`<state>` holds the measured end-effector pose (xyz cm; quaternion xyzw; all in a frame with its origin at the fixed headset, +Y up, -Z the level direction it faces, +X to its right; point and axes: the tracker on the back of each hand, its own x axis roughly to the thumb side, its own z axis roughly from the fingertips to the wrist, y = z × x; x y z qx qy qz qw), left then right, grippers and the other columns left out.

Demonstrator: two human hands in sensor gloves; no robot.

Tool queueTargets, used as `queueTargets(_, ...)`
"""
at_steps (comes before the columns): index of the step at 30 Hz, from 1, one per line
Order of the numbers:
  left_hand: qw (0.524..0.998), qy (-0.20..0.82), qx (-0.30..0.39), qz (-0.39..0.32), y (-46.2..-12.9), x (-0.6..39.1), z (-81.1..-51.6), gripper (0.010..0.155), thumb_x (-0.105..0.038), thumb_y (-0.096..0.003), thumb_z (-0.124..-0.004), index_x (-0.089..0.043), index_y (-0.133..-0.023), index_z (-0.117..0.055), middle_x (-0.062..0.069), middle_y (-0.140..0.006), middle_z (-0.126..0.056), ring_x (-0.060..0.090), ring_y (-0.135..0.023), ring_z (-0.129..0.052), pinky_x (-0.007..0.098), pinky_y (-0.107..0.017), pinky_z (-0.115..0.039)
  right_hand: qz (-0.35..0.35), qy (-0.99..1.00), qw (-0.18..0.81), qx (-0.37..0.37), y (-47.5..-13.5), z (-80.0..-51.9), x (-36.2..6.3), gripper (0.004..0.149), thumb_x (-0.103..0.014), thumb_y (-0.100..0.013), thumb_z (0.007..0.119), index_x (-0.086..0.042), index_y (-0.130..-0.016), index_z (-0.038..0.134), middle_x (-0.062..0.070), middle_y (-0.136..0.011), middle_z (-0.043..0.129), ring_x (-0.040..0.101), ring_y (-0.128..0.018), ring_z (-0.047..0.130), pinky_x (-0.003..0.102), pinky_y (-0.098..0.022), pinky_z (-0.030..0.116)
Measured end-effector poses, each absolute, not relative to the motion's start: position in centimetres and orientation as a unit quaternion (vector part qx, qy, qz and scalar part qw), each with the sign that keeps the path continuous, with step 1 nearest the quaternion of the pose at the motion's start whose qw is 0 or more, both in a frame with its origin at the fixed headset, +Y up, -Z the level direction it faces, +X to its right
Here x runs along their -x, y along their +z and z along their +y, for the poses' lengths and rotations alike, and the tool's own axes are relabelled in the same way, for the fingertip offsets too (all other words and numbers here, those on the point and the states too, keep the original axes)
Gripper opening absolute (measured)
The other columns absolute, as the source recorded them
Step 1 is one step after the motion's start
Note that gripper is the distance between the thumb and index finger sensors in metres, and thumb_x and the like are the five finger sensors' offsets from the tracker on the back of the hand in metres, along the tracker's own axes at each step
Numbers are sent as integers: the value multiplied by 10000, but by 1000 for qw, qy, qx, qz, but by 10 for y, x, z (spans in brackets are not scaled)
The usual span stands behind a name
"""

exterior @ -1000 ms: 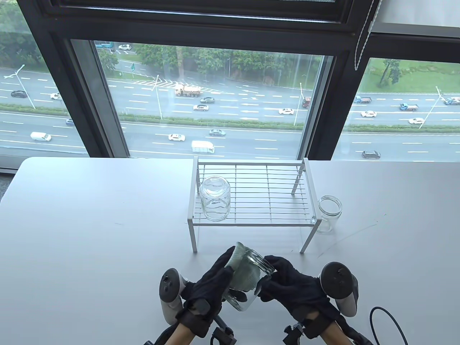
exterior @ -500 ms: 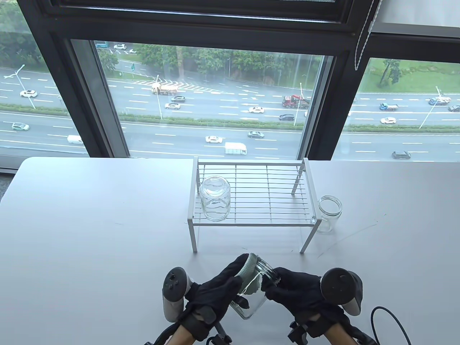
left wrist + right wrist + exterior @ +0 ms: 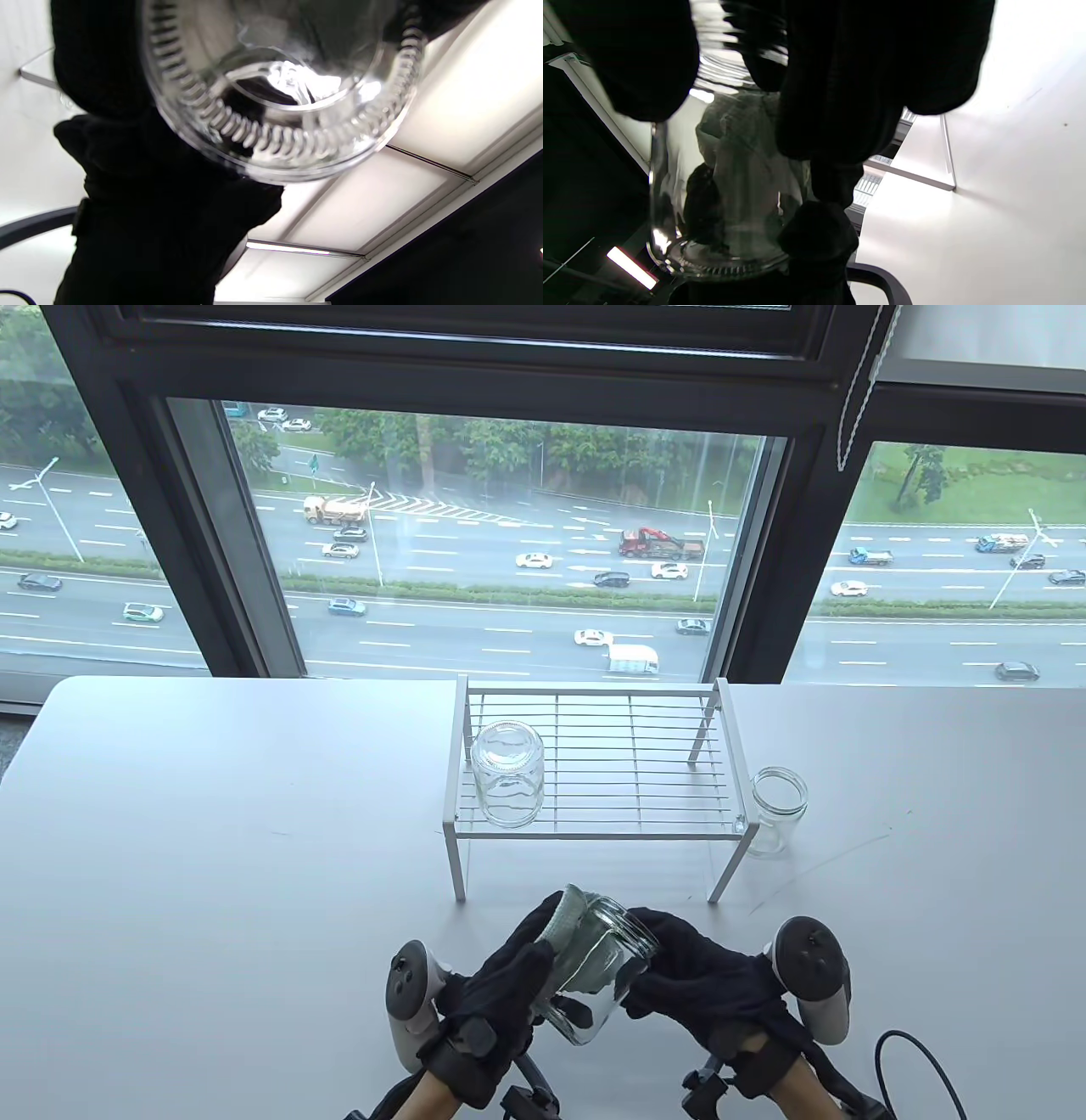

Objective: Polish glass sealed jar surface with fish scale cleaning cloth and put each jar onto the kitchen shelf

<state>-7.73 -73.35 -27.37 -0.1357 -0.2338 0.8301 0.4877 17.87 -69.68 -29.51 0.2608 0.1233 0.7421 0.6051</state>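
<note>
White table point(image 3: 212, 831) stands before a window. Table view: left hand point(image 3: 501, 984) presses the cloth point(image 3: 581, 950) on the tilted jar point(image 3: 607, 976) held above the table's near edge; right hand point(image 3: 704, 976) grips its mouth. Left wrist view: jar bottom point(image 3: 284, 89) fills the frame. Right wrist view: fingers point(image 3: 840, 84) curl around the glass.

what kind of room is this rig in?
Likely a high-floor office or lab, not a kitchen: the window overlooks a multi-lane highway far below, and the white table holds only a wire shelf and jars.

Three clear glass jars, a pale green cloth, a white wire shelf.
Tilted jar point(image 3: 604, 976) wrapped by cloth point(image 3: 577, 946); inverted jar point(image 3: 506, 773) on shelf point(image 3: 645, 768); upright open jar point(image 3: 775, 812) just right of it.
</note>
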Motion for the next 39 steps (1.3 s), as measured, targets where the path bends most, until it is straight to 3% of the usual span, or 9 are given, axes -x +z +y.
queueTargets(2,504,818,155,-228,-273,77,-736,619,-656,-573,-642,-395,-1129,-562,343,-1087,-595,565,-763,-854,488,-416,-928,153,764,568,-264,-295,-694,-182,691,-597,-344,905,-311,-958,774,61,-671,1031,256,-525,1043,492,-485,829)
queueTargets(7,617,733,118,-259,-271,79,-725,637,-658,-563,-646,-412,-1138,-524,354,-1081,-585,565,-767,-852,515,-431,-909,60,827,497,-255,-292,-686,-187,510,-661,-326,852,-361,-730,927,115,-678,1044,265,-528,1054,490,-482,833)
queueTargets(13,801,513,-67,-301,-263,85,-699,600,-632,-541,-672,-414,-1096,-606,333,-1043,-679,545,-703,-916,506,-398,-932,33,876,456,-154,-282,-688,-179,558,-700,-329,818,-319,-723,924,109,-574,1075,235,-433,1070,469,-434,857)
queueTargets(16,741,615,-20,-269,-268,88,-709,605,-631,-539,-694,-396,-1094,-632,337,-1037,-683,555,-694,-904,514,-387,-920,40,861,484,-151,-280,-688,-178,617,-701,-341,812,-270,-773,903,102,-550,1078,221,-411,1075,459,-420,866)
queueTargets(19,664,709,41,-235,-274,93,-718,609,-639,-553,-673,-398,-1108,-604,337,-1046,-669,546,-706,-904,501,-397,-926,94,807,541,-215,-286,-691,-177,762,-628,-352,861,-216,-979,725,95,-638,1037,229,-496,1053,468,-473,845)
queueTargets(23,530,799,149,-241,-276,86,-726,613,-643,-572,-652,-383,-1123,-584,344,-1053,-653,549,-715,-898,492,-404,-927,129,756,579,-277,-291,-693,-174,701,-541,-346,924,-271,-971,756,89,-697,1024,276,-550,1035,505,-505,812)
queueTargets(28,608,731,150,-271,-276,89,-723,652,-669,-570,-633,-381,-1147,-535,357,-1109,-546,593,-806,-808,540,-466,-880,2,863,408,-298,-289,-684,-182,538,-689,-335,802,-397,-773,912,48,-753,1027,255,-614,1037,480,-523,820)
queueTargets(33,695,652,63,-295,-272,90,-710,693,-686,-553,-646,-356,-1150,-525,351,-1129,-505,617,-846,-751,575,-503,-840,-2,842,498,-206,-293,-696,-188,505,-681,-318,817,-357,-679,960,98,-601,1076,251,-475,1066,476,-451,846)
queueTargets(39,730,597,-42,-330,-265,87,-697,725,-641,-528,-714,-305,-1141,-521,312,-1152,-485,634,-915,-652,587,-560,-789,44,810,577,-97,-297,-712,-197,532,-704,-331,803,-311,-638,990,78,-485,1111,220,-371,1091,446,-393,878)
